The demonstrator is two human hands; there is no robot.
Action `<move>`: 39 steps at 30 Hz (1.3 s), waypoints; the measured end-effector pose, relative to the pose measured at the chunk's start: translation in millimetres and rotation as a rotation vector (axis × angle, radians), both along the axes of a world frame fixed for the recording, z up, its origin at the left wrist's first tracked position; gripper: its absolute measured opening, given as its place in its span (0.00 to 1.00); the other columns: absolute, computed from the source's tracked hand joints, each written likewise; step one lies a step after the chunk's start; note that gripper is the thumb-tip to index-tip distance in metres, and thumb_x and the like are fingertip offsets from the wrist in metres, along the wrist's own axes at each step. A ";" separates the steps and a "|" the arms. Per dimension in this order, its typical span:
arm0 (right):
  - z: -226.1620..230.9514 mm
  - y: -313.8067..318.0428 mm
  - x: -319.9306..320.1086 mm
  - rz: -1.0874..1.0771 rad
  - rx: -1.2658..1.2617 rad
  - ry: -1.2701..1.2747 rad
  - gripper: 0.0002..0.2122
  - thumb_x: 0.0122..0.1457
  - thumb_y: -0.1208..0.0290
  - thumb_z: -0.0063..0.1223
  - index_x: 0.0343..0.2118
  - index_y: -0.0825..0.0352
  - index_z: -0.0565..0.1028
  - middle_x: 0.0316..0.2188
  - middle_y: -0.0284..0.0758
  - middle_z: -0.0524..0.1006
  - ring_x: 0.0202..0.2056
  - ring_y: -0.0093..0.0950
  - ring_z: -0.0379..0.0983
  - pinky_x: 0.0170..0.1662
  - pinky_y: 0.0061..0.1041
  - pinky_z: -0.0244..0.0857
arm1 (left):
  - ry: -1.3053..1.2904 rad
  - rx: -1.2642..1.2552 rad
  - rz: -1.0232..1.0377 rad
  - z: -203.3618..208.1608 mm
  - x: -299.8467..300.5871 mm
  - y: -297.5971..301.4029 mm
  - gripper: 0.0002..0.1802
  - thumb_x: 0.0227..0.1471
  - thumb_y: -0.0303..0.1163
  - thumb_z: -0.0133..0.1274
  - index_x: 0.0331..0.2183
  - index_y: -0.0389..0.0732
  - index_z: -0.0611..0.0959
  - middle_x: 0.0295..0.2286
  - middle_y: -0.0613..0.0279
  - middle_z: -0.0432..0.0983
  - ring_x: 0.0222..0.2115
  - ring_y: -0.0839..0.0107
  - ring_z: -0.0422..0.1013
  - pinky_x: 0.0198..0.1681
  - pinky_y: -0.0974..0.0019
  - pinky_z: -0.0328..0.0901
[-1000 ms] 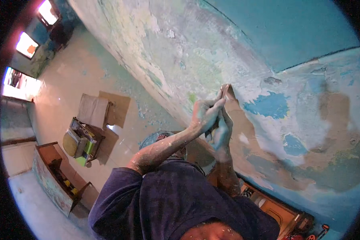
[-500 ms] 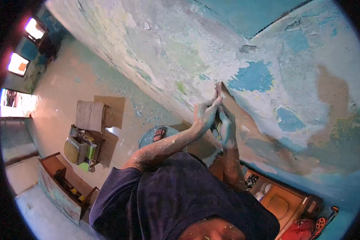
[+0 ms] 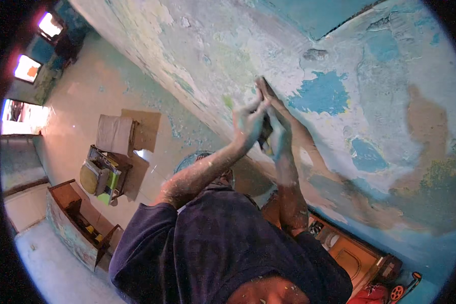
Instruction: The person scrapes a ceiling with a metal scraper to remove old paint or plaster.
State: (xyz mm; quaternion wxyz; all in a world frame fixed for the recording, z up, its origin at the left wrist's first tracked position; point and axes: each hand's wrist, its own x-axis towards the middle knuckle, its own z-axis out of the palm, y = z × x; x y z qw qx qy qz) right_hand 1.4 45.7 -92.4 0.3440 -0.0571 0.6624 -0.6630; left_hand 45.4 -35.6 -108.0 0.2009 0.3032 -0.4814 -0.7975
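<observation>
Both my hands are raised to the patchy wall (image 3: pixel 248 45), whose pale coating is flaked and shows blue patches. My left hand (image 3: pixel 247 123) and my right hand (image 3: pixel 280 130) are closed together around a scraper (image 3: pixel 264 138). Its dark handle shows between my palms, with a bit of yellow at the lower end. The tip beyond my fingers meets or nearly meets the wall; its exact contact is hard to make out. Pale dust coats my hands and forearms.
Below me is a round blue stool top (image 3: pixel 187 161), partly hidden by my arm. A chair-like stack (image 3: pixel 104 177) and a wooden cabinet (image 3: pixel 76 228) stand on the left. A brown wooden furniture piece (image 3: pixel 352 261) and a red bag (image 3: pixel 372 295) are at lower right.
Both hands have moved up and slightly left along the wall, carrying the scraper with them. My arms reach farther out, and their shadow has moved along too.
</observation>
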 end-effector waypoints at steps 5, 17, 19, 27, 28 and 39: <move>5.4 -3.4 16.0 -0.001 -0.240 -0.117 0.15 0.61 0.60 0.41 0.35 0.70 0.71 0.17 0.30 0.68 0.14 0.16 0.59 0.16 0.18 0.53 | 0.009 -0.410 0.089 -12.8 4.7 -9.1 0.21 0.50 0.38 0.52 0.37 0.28 0.78 0.16 0.66 0.71 0.22 0.85 0.63 0.22 0.77 0.60; -11.8 -67.4 7.0 0.087 -0.220 -0.076 0.15 0.61 0.60 0.40 0.33 0.67 0.73 0.15 0.23 0.67 0.15 0.14 0.63 0.17 0.13 0.56 | -0.095 0.007 -0.117 14.6 13.0 -74.3 0.21 0.52 0.42 0.49 0.31 0.31 0.82 0.16 0.59 0.74 0.14 0.77 0.68 0.18 0.70 0.65; -0.5 -55.4 19.1 0.042 -0.246 -0.093 0.14 0.61 0.61 0.40 0.33 0.67 0.73 0.15 0.23 0.67 0.15 0.14 0.63 0.16 0.13 0.56 | -0.159 -0.089 -0.119 22.6 21.1 -65.0 0.21 0.52 0.42 0.49 0.30 0.31 0.82 0.16 0.59 0.73 0.14 0.77 0.68 0.18 0.70 0.64; -7.8 -81.7 8.0 0.036 -0.269 -0.093 0.13 0.63 0.60 0.35 0.31 0.62 0.72 0.17 0.25 0.68 0.14 0.14 0.63 0.14 0.15 0.56 | -0.117 -0.186 -0.017 36.6 14.9 -86.5 0.24 0.52 0.41 0.49 0.23 0.25 0.78 0.09 0.68 0.65 0.17 0.85 0.63 0.16 0.70 0.60; 0.6 -83.1 21.8 0.009 -0.494 -0.106 0.14 0.63 0.60 0.35 0.33 0.63 0.72 0.17 0.25 0.68 0.14 0.14 0.63 0.14 0.15 0.56 | -0.182 -0.250 -0.039 34.8 19.0 -81.4 0.23 0.52 0.41 0.50 0.23 0.25 0.78 0.10 0.68 0.66 0.16 0.85 0.62 0.17 0.70 0.61; 42.4 -46.2 21.2 0.018 -0.175 0.009 0.14 0.62 0.59 0.37 0.32 0.64 0.72 0.15 0.25 0.65 0.12 0.14 0.58 0.13 0.14 0.53 | 0.025 -0.296 -0.005 36.4 16.1 -52.1 0.21 0.50 0.41 0.52 0.28 0.27 0.78 0.12 0.70 0.66 0.20 0.85 0.59 0.20 0.72 0.60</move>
